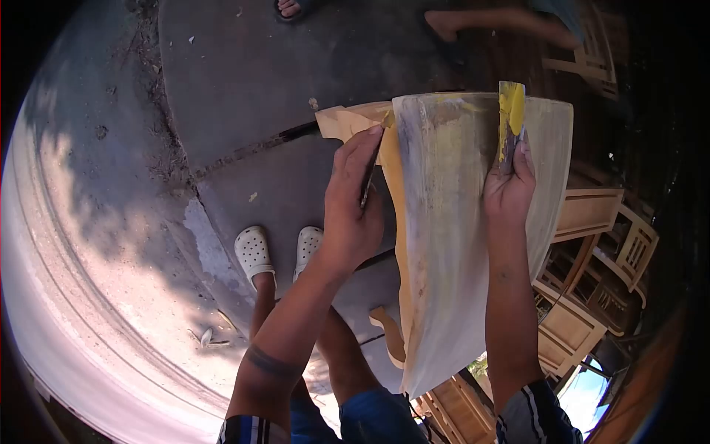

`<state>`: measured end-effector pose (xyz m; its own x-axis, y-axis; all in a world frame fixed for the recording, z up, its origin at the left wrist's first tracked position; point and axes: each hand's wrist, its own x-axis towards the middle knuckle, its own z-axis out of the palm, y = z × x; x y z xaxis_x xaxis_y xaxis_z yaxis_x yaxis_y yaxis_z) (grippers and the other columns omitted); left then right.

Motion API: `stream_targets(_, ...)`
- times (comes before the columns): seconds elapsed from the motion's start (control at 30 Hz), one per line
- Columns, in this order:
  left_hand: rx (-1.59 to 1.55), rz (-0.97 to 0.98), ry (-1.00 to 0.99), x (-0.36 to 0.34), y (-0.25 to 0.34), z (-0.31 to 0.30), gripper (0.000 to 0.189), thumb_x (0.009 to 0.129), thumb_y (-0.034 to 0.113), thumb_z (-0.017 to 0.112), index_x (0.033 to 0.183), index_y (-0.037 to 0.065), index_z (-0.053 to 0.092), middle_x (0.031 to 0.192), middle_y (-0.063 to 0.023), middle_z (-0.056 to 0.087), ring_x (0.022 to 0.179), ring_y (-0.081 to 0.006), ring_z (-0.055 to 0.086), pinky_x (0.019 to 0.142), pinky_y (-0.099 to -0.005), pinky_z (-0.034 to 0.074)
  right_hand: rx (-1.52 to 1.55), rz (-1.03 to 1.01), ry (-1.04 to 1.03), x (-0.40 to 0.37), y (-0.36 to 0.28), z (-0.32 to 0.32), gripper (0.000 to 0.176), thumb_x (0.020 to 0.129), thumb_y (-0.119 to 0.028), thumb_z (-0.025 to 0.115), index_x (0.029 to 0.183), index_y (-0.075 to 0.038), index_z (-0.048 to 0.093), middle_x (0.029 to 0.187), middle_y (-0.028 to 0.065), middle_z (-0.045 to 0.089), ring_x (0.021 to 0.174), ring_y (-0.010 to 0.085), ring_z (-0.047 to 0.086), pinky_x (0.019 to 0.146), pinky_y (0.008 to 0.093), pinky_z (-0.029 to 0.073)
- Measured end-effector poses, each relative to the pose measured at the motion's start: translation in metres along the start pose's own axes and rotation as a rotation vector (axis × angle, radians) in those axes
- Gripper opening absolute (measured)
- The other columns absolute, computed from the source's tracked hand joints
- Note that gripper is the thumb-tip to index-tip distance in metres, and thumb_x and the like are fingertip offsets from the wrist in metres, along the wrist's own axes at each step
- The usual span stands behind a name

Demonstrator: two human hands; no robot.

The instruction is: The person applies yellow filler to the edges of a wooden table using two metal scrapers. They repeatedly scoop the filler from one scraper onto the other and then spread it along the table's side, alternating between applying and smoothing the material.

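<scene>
A wooden table [451,222] with a pale, patchy top and a scalloped lighter-wood apron stretches out before me. My left hand [355,196] is closed round a thin dark tool, apparently a putty knife [367,177], mostly hidden by the fingers. Its upper end is at the table's apron near the far left corner, where a yellow smear [387,118] shows. Above the tabletop, my right hand [509,185] grips a flat strip [510,122] upright, its face coated with thick yellow putty. A curved table leg [388,337] shows below the apron.
Several wooden chairs [632,248] and panelled wooden pieces [566,333] stand at the right. Beyond the table are another person's bare leg [495,20] and a sandalled foot [289,9]. My white clogs [254,250] are on the concrete floor [244,96], with sunlit ground at left.
</scene>
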<state>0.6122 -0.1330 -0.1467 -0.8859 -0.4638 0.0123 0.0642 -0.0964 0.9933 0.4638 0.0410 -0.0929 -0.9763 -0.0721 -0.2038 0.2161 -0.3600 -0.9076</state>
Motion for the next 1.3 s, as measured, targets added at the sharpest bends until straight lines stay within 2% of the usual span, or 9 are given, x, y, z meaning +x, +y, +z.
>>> stream_targets(0.17,0.069,0.149,0.13,-0.017,-0.018,0.053,0.077,0.061,-0.024,0.053,0.13,0.008,0.043,0.132,-0.0153,0.037,0.12,-0.0375,0.041,0.1,-0.0389,0.039,-0.092,-0.055,0.048,0.002,0.003,0.004,0.035,0.095,-0.008,0.04,0.125,0.011,0.039,0.123,0.02,0.05,0.114,0.0247,0.052,0.098,0.0311,0.046)
stream_targets(0.33,-0.047,0.034,-0.178,-0.022,0.007,-0.014,0.074,0.059,-0.025,0.04,0.125,0.007,0.049,0.126,-0.0152,0.047,0.118,-0.0325,0.047,0.101,-0.0357,0.037,-0.159,-0.068,0.027,0.005,0.002,0.006,0.036,0.096,-0.009,0.039,0.126,0.012,0.037,0.123,0.0205,0.05,0.113,0.0255,0.053,0.097,0.0323,0.047)
stream_targets(0.43,-0.152,-0.089,-0.046,0.016,-0.002,-0.024,0.074,0.057,-0.024,0.036,0.124,0.006,0.05,0.124,-0.0151,0.051,0.117,-0.0302,0.049,0.101,-0.0347,0.037,-0.175,-0.073,0.025,0.003,0.003,0.003,0.037,0.096,-0.008,0.039,0.128,0.011,0.035,0.122,0.0203,0.05,0.112,0.0246,0.053,0.097,0.0319,0.047)
stream_targets(0.6,-0.108,-0.085,-0.288,0.011,0.026,-0.022,0.07,0.059,-0.022,0.032,0.122,0.002,0.05,0.122,-0.0154,0.053,0.117,-0.0279,0.05,0.1,-0.0356,0.038,-0.23,-0.106,-0.018,0.005,0.004,0.001,0.039,0.095,-0.008,0.039,0.13,0.008,0.033,0.122,0.0196,0.05,0.11,0.0228,0.055,0.094,0.0307,0.049)
stream_targets(0.7,-0.163,-0.048,-0.147,0.018,0.021,-0.032,0.072,0.057,-0.023,0.032,0.121,0.003,0.052,0.12,-0.0155,0.054,0.115,-0.0308,0.051,0.099,-0.0365,0.038,-0.203,-0.083,-0.046,0.004,0.002,0.0,0.039,0.095,-0.009,0.04,0.13,0.008,0.034,0.123,0.0185,0.051,0.109,0.0223,0.056,0.094,0.031,0.048)
stream_targets(0.87,0.135,0.11,-0.071,0.013,-0.005,0.014,0.069,0.063,-0.014,0.063,0.126,0.01,0.048,0.132,-0.0125,0.042,0.115,-0.0322,0.05,0.099,-0.0372,0.041,-0.211,-0.102,-0.062,0.005,0.003,-0.001,0.039,0.095,-0.008,0.04,0.13,0.008,0.034,0.123,0.0176,0.051,0.109,0.0219,0.055,0.096,0.0318,0.047)
stream_targets(0.97,0.081,0.247,-0.263,-0.032,-0.017,0.004,0.069,0.061,-0.02,0.056,0.123,0.009,0.051,0.131,-0.0129,0.045,0.117,-0.0314,0.049,0.099,-0.0371,0.04,-0.236,-0.107,-0.031,0.004,0.003,0.0,0.039,0.095,-0.008,0.039,0.13,0.008,0.034,0.123,0.0171,0.051,0.11,0.0217,0.055,0.096,0.0317,0.046)
stream_targets(1.07,-0.144,0.014,-0.324,-0.031,-0.01,-0.03,0.069,0.059,-0.024,0.047,0.12,0.008,0.054,0.129,-0.0127,0.047,0.118,-0.0314,0.049,0.1,-0.0372,0.04,-0.234,-0.115,-0.009,0.003,0.005,0.004,0.039,0.095,-0.008,0.039,0.13,0.007,0.035,0.122,0.0167,0.052,0.11,0.0212,0.055,0.096,0.0314,0.046)
stream_targets(1.3,-0.098,0.06,-0.183,0.037,-0.011,-0.022,0.07,0.058,-0.023,0.046,0.119,0.009,0.055,0.127,-0.0094,0.051,0.119,-0.0313,0.048,0.099,-0.0386,0.041,-0.312,-0.125,0.004,0.001,0.004,0.006,0.038,0.095,-0.012,0.041,0.129,0.005,0.036,0.122,0.014,0.051,0.111,0.0199,0.053,0.098,0.0331,0.043)
